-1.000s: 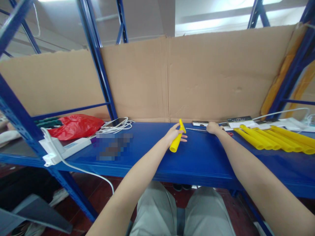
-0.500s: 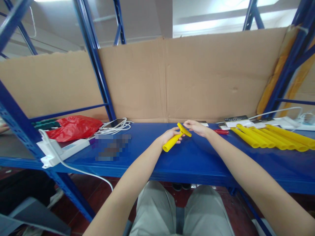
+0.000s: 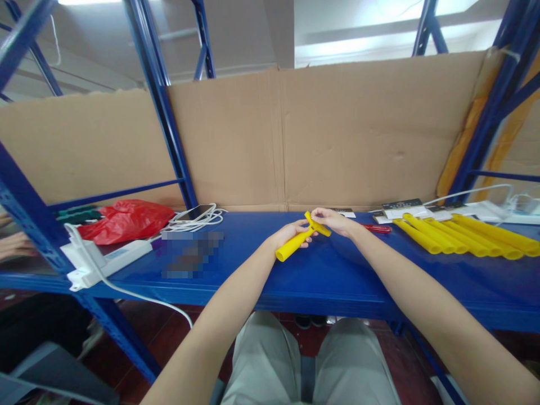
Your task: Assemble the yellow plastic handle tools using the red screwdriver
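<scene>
My left hand (image 3: 294, 235) is wrapped round a yellow T-shaped plastic handle (image 3: 292, 247). Its hollow round end points toward me and down to the left, while the crosspiece faces away. My right hand (image 3: 331, 219) is closed in a pinch at the crosspiece, its fingertips against or just over the far face. Anything between those fingertips is too small or hidden to make out. Behind the right wrist, a slim red item (image 3: 378, 229) lies on the blue shelf top (image 3: 337, 281).
Several yellow tubes (image 3: 468, 239) lie in a row at right, before black-and-white cards (image 3: 403, 208). At left are a red plastic bag (image 3: 126, 221), a white power strip (image 3: 122, 256) and coiled white cable (image 3: 194, 219). Another person's hand (image 3: 17, 244) shows beyond the blue post (image 3: 34, 208).
My right hand has moved left and in, from beside the crosspiece onto it. The other person's hand has come further into view at the left edge.
</scene>
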Demonstrator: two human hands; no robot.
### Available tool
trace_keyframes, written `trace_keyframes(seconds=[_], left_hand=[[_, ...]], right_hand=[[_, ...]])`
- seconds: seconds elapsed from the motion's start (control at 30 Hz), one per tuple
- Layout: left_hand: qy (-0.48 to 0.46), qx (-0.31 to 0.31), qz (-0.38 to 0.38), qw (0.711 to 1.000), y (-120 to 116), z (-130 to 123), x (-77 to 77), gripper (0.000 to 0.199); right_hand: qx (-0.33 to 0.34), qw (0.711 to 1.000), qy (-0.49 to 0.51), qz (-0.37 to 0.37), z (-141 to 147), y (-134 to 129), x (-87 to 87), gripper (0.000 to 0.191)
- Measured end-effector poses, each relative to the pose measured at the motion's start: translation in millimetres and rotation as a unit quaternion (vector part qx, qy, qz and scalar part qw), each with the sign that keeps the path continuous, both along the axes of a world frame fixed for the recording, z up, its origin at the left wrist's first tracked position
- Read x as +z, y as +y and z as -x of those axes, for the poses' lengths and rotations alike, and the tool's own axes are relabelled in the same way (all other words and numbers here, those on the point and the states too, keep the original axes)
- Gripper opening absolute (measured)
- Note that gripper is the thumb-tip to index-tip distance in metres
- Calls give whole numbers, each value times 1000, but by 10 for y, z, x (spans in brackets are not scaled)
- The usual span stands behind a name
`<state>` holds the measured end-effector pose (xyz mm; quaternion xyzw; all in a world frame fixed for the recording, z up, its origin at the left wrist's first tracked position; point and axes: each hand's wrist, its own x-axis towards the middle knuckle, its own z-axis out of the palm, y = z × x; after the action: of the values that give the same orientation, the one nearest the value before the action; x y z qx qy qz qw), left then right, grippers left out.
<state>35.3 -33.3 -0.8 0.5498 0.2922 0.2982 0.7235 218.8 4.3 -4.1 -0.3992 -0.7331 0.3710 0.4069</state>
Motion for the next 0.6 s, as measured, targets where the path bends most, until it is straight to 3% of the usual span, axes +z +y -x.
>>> trace_keyframes(seconds=[0.6], left_hand=[[-25, -20, 3, 999, 9, 7, -12, 45]], right_hand=[[3, 998, 46, 50, -7, 25, -51, 15]])
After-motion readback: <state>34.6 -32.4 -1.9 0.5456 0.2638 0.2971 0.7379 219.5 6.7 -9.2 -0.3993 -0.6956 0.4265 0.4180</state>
